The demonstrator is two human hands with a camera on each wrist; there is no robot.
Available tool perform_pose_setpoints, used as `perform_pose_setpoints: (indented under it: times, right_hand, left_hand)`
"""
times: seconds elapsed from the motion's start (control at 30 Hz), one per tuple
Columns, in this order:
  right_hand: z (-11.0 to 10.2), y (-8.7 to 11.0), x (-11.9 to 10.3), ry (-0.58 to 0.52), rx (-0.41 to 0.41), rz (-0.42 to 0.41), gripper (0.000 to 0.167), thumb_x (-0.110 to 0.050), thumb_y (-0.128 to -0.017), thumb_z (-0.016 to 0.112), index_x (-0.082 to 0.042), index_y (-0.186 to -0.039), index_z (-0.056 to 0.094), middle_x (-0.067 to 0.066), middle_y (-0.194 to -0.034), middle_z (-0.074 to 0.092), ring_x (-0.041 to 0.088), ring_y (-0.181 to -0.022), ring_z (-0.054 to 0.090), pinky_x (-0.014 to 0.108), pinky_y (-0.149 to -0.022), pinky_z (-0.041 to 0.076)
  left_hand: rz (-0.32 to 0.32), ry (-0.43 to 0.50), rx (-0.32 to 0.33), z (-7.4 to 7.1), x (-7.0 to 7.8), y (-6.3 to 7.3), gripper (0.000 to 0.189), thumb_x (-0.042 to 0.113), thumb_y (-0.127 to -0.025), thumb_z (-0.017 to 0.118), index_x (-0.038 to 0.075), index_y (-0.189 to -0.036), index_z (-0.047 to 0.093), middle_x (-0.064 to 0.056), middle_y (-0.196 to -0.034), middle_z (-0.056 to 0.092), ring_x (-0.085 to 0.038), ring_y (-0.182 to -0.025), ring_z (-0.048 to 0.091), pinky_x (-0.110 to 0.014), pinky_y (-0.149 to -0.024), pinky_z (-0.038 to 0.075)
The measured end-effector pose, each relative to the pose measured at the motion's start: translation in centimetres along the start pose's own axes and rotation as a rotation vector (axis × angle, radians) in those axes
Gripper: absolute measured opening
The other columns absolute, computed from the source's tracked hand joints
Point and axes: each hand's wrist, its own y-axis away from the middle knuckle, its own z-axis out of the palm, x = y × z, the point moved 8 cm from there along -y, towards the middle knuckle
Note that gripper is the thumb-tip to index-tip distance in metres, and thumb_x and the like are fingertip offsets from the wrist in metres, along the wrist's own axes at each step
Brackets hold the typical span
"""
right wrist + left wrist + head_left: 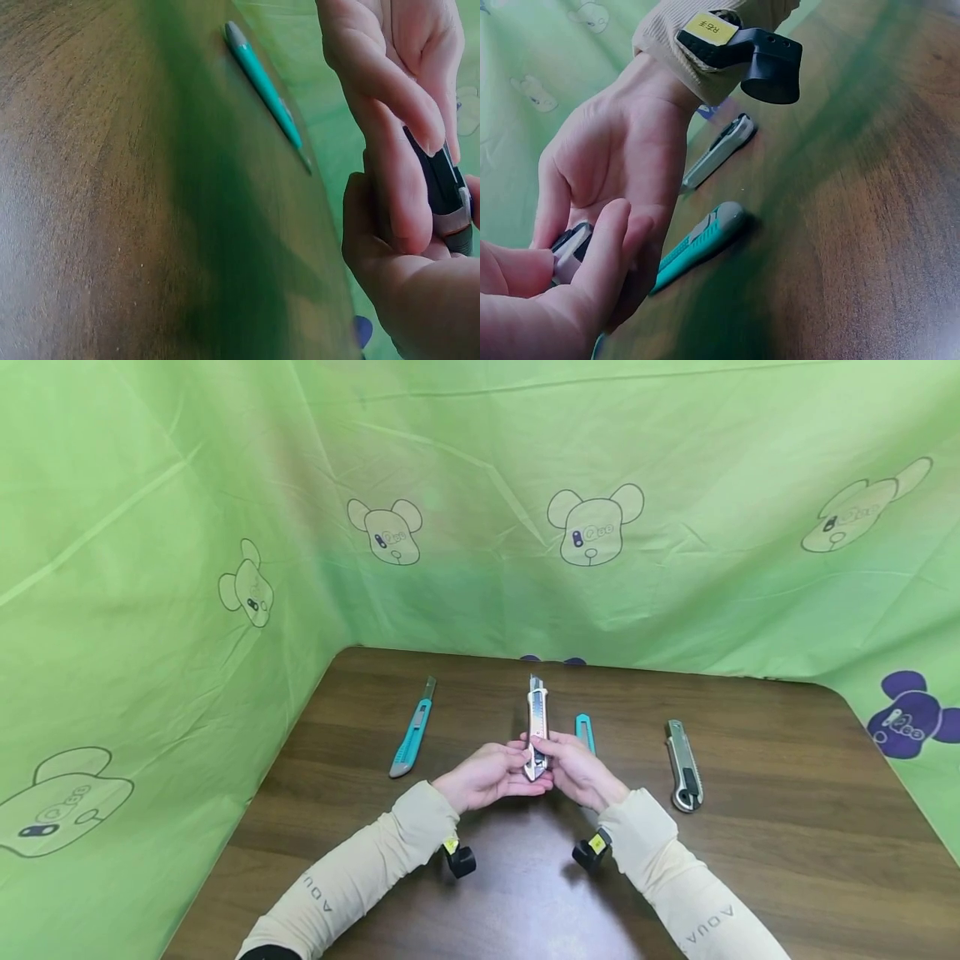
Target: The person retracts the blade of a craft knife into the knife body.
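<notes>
Both hands hold a silver snap-off utility knife [537, 712] over the middle of the table, its narrow tip pointing away from the person. The left hand [491, 777] grips it near the rear end from the left, and the right hand [579, 770] from the right, thumb along the body. In the left wrist view, left fingertips pinch the knife's end [573, 256] above the upturned right palm [630, 161]. Dark parts of the knife [442, 180] show between the fingers in the right wrist view. A teal utility knife [585, 728] lies just beyond the right hand, partly hidden by it.
Another teal utility knife [410, 737] with a grey end lies at the left, its blade section pointing away. Toward the right lies a grey-silver utility knife [683, 768] with a black slider. A green printed curtain [480, 585] closes off the brown wooden table [787, 793] behind and at the sides.
</notes>
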Motion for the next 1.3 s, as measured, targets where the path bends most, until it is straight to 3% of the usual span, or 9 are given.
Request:
perform_pose_setpoints:
  times: [0.23,0.37,0.73,1.03,1.3]
  right_hand:
    - [0.18,-0.07,-0.11,0.006,-0.014,-0.011,0.043,-0.014,-0.103,0.044,0.009,-0.138,0.034,-0.001,-0.108,0.073,0.009,-0.099,0.068,0.023,-0.087,0.055]
    - [0.25,-0.03,-0.17,0.011,-0.022,-0.016,0.040,-0.014,-0.103,0.043,0.006,-0.136,0.037,0.000,-0.112,0.072,0.009,-0.101,0.067,0.023,-0.090,0.053]
    - [0.58,0.09,-0.14,0.054,-0.056,-0.029,0.056,-0.012,-0.101,0.046,0.012,-0.145,0.021,0.014,-0.142,0.052,0.006,-0.106,0.064,0.021,-0.092,0.052]
    - [0.53,-0.20,0.19,0.067,-0.033,-0.033,0.057,-0.010,-0.099,0.048,0.013,-0.144,0.022,0.014,-0.136,0.057,0.006,-0.105,0.065,0.020,-0.094,0.052]
    - [0.83,-0.21,0.27,0.097,-0.029,-0.032,0.054,-0.008,-0.100,0.045,0.013,-0.144,0.021,0.023,-0.140,0.047,0.007,-0.101,0.066,0.021,-0.088,0.054]
  left_hand:
    - [0.007,0.005,0.018,0.00,0.16,0.12,0.033,0.007,-0.104,0.039,-0.010,-0.132,0.046,-0.036,-0.126,0.055,-0.040,-0.115,0.060,-0.044,-0.101,0.051]
    - [0.005,0.004,0.019,0.03,0.22,0.17,0.033,0.007,-0.104,0.039,-0.011,-0.131,0.046,-0.035,-0.126,0.055,-0.040,-0.115,0.060,-0.044,-0.101,0.051]
    - [0.009,0.015,0.029,-0.27,0.18,0.05,0.036,0.008,-0.104,0.040,-0.015,-0.131,0.047,-0.037,-0.128,0.053,-0.042,-0.117,0.057,-0.042,-0.101,0.051]
    - [-0.001,0.015,0.048,-0.59,0.02,-0.03,0.034,0.005,-0.103,0.038,-0.014,-0.132,0.045,-0.037,-0.127,0.054,-0.043,-0.119,0.056,-0.042,-0.100,0.052]
    - [0.003,-0.022,0.030,-0.70,0.01,0.03,0.035,-0.002,-0.101,0.039,-0.010,-0.135,0.044,-0.034,-0.127,0.056,-0.043,-0.118,0.057,-0.042,-0.100,0.052]
